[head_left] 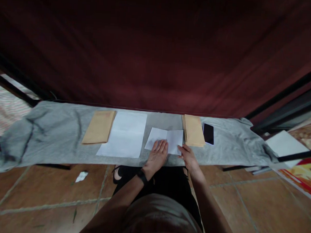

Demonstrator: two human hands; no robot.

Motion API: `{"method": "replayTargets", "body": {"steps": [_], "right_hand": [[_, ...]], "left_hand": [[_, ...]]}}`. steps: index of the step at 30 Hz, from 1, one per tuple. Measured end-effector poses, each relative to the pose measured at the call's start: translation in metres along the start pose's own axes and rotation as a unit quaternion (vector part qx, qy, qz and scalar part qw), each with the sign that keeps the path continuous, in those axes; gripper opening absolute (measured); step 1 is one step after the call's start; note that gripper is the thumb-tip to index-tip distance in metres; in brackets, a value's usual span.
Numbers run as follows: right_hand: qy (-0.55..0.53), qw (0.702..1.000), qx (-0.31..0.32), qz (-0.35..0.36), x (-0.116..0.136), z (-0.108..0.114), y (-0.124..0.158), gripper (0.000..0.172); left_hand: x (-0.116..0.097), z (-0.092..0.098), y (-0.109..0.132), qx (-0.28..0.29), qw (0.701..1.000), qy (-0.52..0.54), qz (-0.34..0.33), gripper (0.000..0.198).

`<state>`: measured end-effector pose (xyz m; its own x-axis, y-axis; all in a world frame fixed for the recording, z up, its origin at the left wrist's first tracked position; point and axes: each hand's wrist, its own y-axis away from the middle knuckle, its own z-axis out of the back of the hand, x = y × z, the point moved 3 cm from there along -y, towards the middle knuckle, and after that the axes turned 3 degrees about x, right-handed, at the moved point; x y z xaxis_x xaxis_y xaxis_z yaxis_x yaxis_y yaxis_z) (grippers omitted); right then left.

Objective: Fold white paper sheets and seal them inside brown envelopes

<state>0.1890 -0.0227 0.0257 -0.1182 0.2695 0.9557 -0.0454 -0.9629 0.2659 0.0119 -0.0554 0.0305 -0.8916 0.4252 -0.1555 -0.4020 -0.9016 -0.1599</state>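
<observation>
A folded sheet of white paper [174, 136] lies in front of me on the grey cloth, with a crease running down its middle. My left hand [159, 151] rests flat on its left half near the crease, fingers stretched out. At the paper's lower right edge, my right hand [188, 155] pinches it between thumb and fingers. Left of it lie larger white sheets [127, 136], with a faint crease across. A stack of brown envelopes [99, 127] sits beside those sheets, and another stack of brown envelopes [195, 130] is just beyond my right hand.
A dark-screened phone [208, 134] lies right of the right-hand envelopes. The narrow table's grey cloth [232, 141] is wrinkled at both ends. A dark red curtain [158, 61] hangs behind it. Crumpled white tissue [81, 176] lies on the tiled floor.
</observation>
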Motion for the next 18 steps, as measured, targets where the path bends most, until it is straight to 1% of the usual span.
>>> {"method": "replayTargets", "body": {"steps": [3, 5, 6, 9, 12, 15, 18], "right_hand": [[-0.118, 0.993, -0.013, -0.006, -0.007, -0.004, 0.02, 0.05], [-0.205, 0.978, -0.008, -0.025, -0.015, -0.006, 0.034, 0.053], [-0.232, 0.972, 0.0, -0.04, -0.021, -0.007, 0.04, 0.053], [-0.241, 0.966, 0.013, -0.09, -0.036, -0.012, 0.055, 0.05], [-0.237, 0.963, 0.01, -0.126, -0.048, -0.019, 0.065, 0.046], [-0.244, 0.959, 0.024, -0.142, -0.052, -0.028, 0.07, 0.046], [-0.248, 0.958, 0.034, -0.138, -0.049, -0.032, 0.073, 0.047]], "left_hand": [[-0.001, 0.008, -0.004, 0.007, 0.999, 0.033, -0.022, 0.066], [0.002, 0.014, -0.005, 0.009, 0.998, 0.057, -0.039, 0.068], [0.004, 0.015, -0.004, 0.011, 0.997, 0.068, -0.044, 0.068], [0.011, 0.016, -0.002, 0.027, 0.994, 0.101, -0.036, 0.067], [0.011, 0.012, 0.004, 0.039, 0.994, 0.096, -0.033, 0.064], [0.005, 0.005, 0.012, 0.039, 0.995, 0.075, -0.048, 0.059], [0.002, 0.0, 0.024, 0.037, 0.995, 0.079, -0.05, 0.057]]}}
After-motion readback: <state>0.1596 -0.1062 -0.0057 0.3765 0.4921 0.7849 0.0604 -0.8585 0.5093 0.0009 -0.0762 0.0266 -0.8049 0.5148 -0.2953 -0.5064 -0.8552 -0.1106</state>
